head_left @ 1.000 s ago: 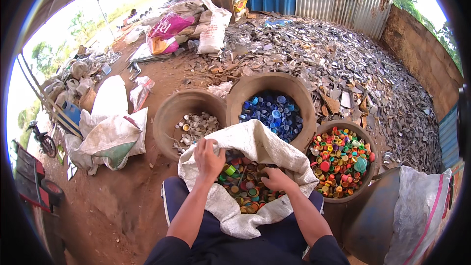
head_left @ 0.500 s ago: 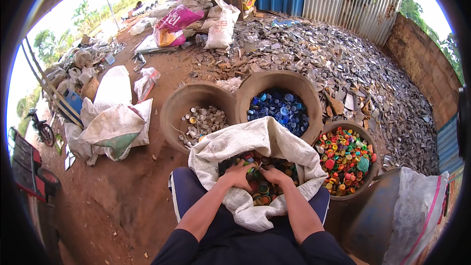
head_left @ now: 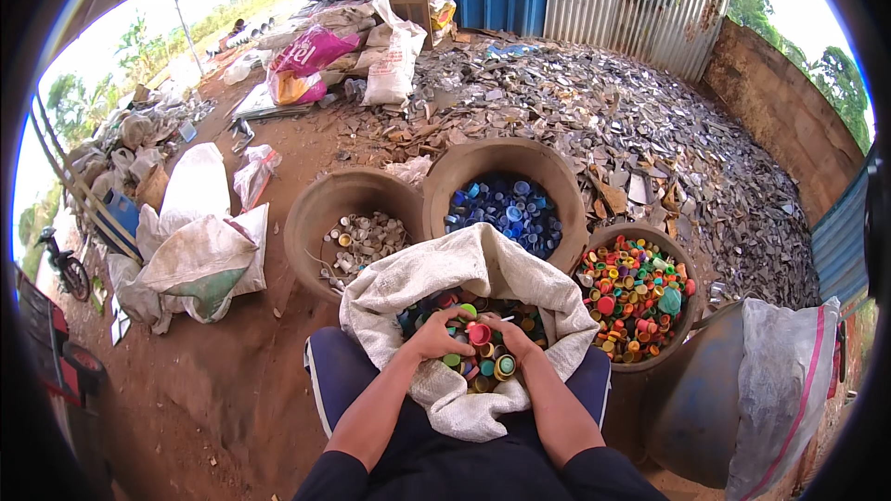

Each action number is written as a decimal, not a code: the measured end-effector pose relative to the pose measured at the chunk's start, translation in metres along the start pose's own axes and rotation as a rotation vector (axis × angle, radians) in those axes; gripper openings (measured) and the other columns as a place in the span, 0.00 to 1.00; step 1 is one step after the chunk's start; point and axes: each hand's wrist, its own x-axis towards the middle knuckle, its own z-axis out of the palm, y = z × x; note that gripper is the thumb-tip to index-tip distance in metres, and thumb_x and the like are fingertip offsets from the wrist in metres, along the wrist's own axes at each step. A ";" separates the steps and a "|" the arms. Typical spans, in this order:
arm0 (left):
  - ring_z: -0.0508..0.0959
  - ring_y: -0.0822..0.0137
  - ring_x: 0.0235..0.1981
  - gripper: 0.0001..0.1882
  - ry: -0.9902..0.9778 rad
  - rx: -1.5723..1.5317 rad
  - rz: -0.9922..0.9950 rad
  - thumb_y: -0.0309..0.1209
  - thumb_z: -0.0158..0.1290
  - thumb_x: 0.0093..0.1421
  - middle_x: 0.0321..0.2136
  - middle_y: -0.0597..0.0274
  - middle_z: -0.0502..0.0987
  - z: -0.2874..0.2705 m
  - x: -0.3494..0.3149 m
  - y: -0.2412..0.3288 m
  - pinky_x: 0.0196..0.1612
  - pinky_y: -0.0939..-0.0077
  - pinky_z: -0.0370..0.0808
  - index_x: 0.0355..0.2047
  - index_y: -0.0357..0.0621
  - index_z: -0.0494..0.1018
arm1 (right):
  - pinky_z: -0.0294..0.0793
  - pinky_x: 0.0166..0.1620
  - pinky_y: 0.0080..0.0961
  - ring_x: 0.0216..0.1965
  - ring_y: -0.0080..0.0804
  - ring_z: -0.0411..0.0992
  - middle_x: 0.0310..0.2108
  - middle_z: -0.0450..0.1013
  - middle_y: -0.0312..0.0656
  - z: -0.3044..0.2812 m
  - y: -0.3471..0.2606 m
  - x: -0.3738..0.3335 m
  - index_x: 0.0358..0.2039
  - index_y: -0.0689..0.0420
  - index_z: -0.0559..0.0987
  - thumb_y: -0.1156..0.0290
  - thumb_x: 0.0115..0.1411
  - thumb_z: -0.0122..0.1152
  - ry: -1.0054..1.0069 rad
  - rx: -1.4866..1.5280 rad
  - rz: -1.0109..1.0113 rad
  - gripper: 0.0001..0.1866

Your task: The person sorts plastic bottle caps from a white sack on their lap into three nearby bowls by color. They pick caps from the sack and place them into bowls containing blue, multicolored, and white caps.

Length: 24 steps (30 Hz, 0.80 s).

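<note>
A white woven sack stands open between my knees, its rim folded outward. Many-coloured plastic bottle caps lie inside it. My left hand and my right hand are in the sack mouth, fingers curled around a heap of caps held between them. A pink-red cap sits at the top of that heap, green and yellow ones beside it. A thin white piece shows at my right fingers; I cannot tell what it is. My fingertips are partly hidden among the caps.
Three round tubs stand past the sack: one with white caps, one with blue caps, one with red, yellow and green caps. A tilted drum is at right. Sacks lie left; plastic scrap spreads behind.
My hands have come up from deeper in the sack, raising a cluster of caps between them. The whole view has shifted slightly, with the tubs now further left.
</note>
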 end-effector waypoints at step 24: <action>0.76 0.60 0.43 0.25 0.281 0.345 0.134 0.40 0.64 0.48 0.40 0.52 0.74 0.010 -0.007 0.037 0.47 0.69 0.72 0.42 0.35 0.74 | 0.72 0.51 0.38 0.46 0.38 0.71 0.47 0.70 0.43 0.013 -0.027 -0.011 0.52 0.55 0.70 0.51 0.67 0.38 -0.190 0.283 -0.083 0.24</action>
